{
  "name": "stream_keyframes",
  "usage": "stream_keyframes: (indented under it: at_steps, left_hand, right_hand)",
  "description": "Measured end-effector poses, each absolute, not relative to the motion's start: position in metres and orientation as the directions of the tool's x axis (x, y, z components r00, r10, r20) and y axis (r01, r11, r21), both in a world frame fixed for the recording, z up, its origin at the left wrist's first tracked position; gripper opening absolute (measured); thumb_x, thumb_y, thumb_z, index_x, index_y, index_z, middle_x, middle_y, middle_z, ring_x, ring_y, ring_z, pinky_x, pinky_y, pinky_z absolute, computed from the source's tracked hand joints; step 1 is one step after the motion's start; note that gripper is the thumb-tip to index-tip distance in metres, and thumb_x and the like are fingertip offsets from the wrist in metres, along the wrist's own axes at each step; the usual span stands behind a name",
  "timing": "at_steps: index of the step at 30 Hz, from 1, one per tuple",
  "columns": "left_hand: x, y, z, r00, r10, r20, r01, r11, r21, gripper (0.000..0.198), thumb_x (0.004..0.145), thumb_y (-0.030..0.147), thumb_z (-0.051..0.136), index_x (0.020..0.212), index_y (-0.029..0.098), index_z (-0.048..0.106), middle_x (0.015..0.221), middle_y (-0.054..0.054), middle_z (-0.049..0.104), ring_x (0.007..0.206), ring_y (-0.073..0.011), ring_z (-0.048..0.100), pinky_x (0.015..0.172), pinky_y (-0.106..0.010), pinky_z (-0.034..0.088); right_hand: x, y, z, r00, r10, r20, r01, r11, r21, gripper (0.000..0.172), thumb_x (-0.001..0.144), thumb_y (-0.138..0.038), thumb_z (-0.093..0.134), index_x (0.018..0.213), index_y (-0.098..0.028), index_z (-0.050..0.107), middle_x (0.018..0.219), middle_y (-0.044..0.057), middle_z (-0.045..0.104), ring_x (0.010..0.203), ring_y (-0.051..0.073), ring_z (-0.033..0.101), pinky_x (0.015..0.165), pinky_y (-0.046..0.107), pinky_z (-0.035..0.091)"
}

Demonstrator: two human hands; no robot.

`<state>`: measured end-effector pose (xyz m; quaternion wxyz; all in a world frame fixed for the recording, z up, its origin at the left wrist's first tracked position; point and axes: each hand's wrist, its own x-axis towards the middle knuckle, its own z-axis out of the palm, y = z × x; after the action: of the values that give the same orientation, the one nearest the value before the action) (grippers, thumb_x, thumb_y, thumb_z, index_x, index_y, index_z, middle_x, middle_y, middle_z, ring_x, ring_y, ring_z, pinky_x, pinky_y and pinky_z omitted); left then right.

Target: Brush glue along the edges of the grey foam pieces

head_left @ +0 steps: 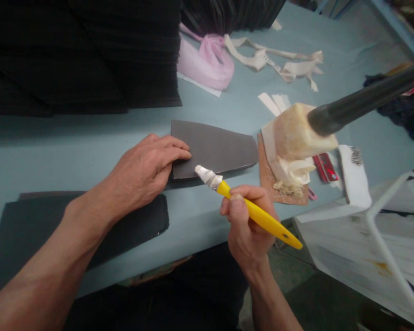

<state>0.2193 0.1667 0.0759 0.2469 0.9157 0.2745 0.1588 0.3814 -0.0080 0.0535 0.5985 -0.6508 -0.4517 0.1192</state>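
Observation:
My right hand is closed around the yellow handle of a brush. The brush's tip is white and clumped, and it points left, over or against the near edge of a dark grey tapered panel. That panel lies on the table with other layers visible under its edge. At the panel's left end, my left hand lies with its fingers stretched onto the top surface; its thumb is partly hidden. Below my left forearm are more dark panels, overlapping one another.
Tall stacks of black sheets stand at the back left. Pink wrapping and white strips lie behind. To the right, a cream-coloured block-shaped container sits on a brown board, with a dark bar reaching it. A white frame stands beyond.

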Motion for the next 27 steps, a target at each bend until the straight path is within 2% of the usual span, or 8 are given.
stream_keyframes:
  at_steps: [4,9,12,23,27]
  left_hand:
    - [0.218,0.169,0.073,0.782,0.602,0.162,0.425,-0.705,0.568,0.048,0.096,0.022,0.038,0.120,0.028,0.079,0.140,-0.004,0.079,0.133,-0.0275,0.071,0.122,-0.045,0.051]
    - [0.217,0.171,0.072,0.756,0.628,0.183,0.410,-0.673,0.616,0.045,0.096,0.023,0.040,0.116,0.030,0.080,0.136,-0.001,0.081,0.131,-0.0273,0.073,0.123,-0.045,0.051]
    - [0.217,0.171,0.072,0.751,0.636,0.177,0.408,-0.658,0.632,0.045,0.095,0.023,0.042,0.115,0.030,0.081,0.136,-0.001,0.081,0.131,-0.0285,0.074,0.124,-0.047,0.051]
    - [0.214,0.168,0.069,0.765,0.625,0.156,0.431,-0.677,0.597,0.052,0.092,0.017,0.041,0.125,0.027,0.080,0.144,-0.002,0.078,0.138,-0.0272,0.071,0.130,-0.048,0.047]
    - [0.214,0.168,0.073,0.782,0.615,0.101,0.462,-0.681,0.569,0.057,0.090,0.014,0.040,0.132,0.024,0.078,0.149,-0.001,0.075,0.143,-0.0240,0.068,0.131,-0.042,0.047]
  right_hand:
    - [0.394,-0.015,0.062,0.376,0.785,0.492,0.624,0.178,-0.761,0.004,0.103,-0.025,0.072,0.103,-0.024,0.075,0.077,-0.002,0.074,0.057,0.011,0.064,0.055,0.024,0.053]
    - [0.401,-0.011,0.077,0.229,0.809,0.541,0.675,0.268,-0.687,0.007,0.104,-0.020,0.070,0.106,-0.025,0.076,0.076,-0.003,0.075,0.059,0.012,0.066,0.056,0.024,0.056]
    - [0.398,-0.008,0.082,0.135,0.835,0.534,0.689,0.308,-0.656,0.011,0.103,-0.015,0.070,0.107,-0.024,0.074,0.084,-0.002,0.079,0.062,0.011,0.067,0.060,0.024,0.057]
    - [0.385,-0.003,0.078,0.046,0.830,0.556,0.762,0.331,-0.557,0.009,0.107,-0.015,0.067,0.109,-0.022,0.072,0.083,-0.001,0.078,0.064,0.011,0.068,0.065,0.024,0.059]
    - [0.373,0.002,0.077,0.006,0.828,0.561,0.729,0.380,-0.569,0.008,0.109,-0.019,0.065,0.108,-0.020,0.073,0.083,0.000,0.079,0.066,0.012,0.069,0.067,0.024,0.059]
